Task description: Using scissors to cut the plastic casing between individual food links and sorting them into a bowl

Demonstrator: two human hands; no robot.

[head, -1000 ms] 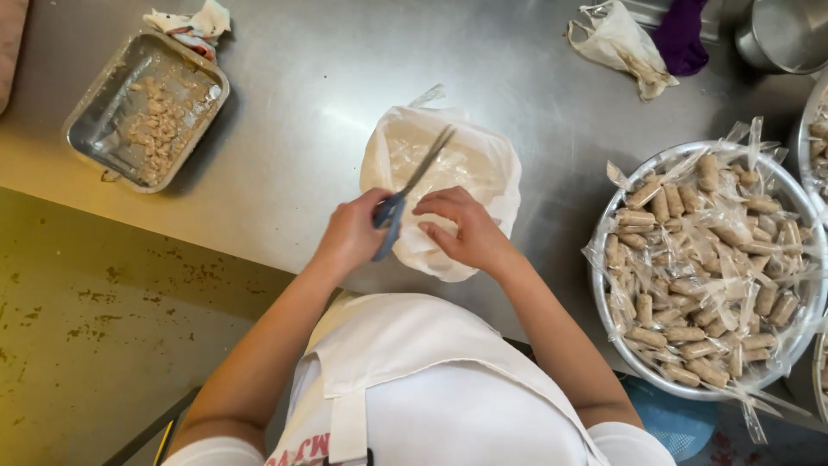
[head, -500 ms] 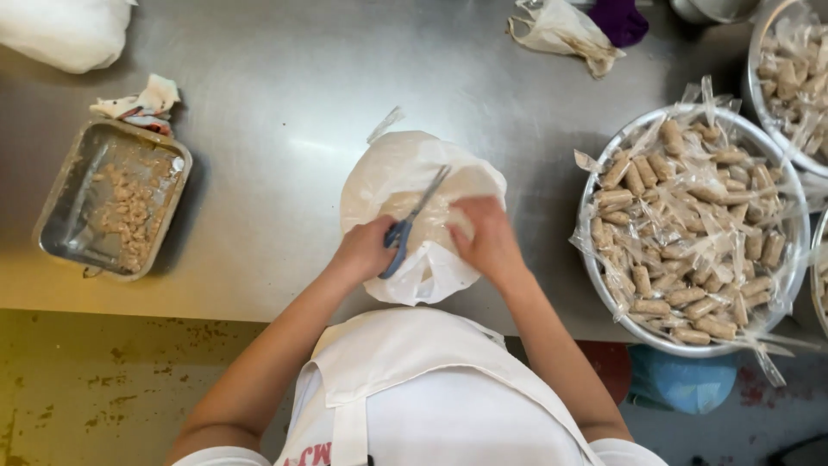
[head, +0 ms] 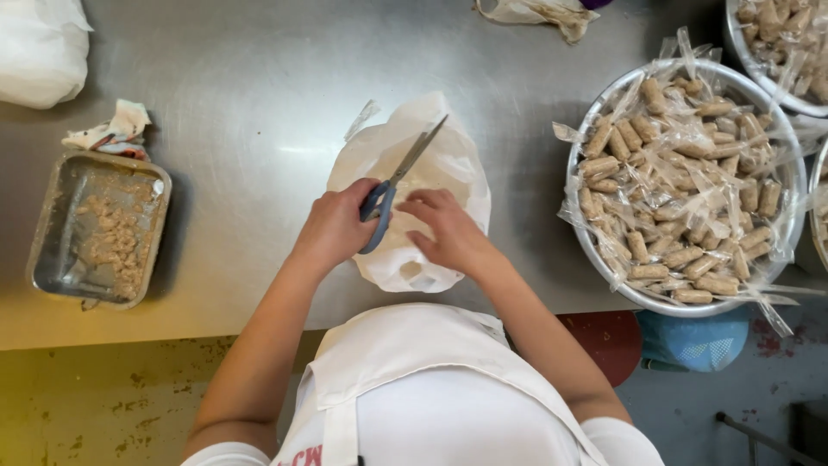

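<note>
A: Left hand (head: 332,229)?

B: Fingers closed through the blue handles of the scissors (head: 398,183). Blades together, tips aimed far and right, lying over the white bag (head: 448,164).

A: Right hand (head: 453,233)?

B: Flat on the bag, fingers loosely spread, gripping nothing; fingertips just beside the scissor handles.

A: Bag position?

B: On the steel table (head: 259,78), centre, close to the near edge, directly in front of the person's white apron (head: 414,388).

A: Surroundings?

B: Left: metal tray (head: 52,276) with crumbly residue, crumpled paper (head: 112,129) at its far edge. Right: large bowl (head: 780,173) full of small wrapped rolls (head: 681,190). A second bowl (head: 742,43) at the far right corner, partly cut off. Far left corner: another white bag (head: 39,52).
</note>
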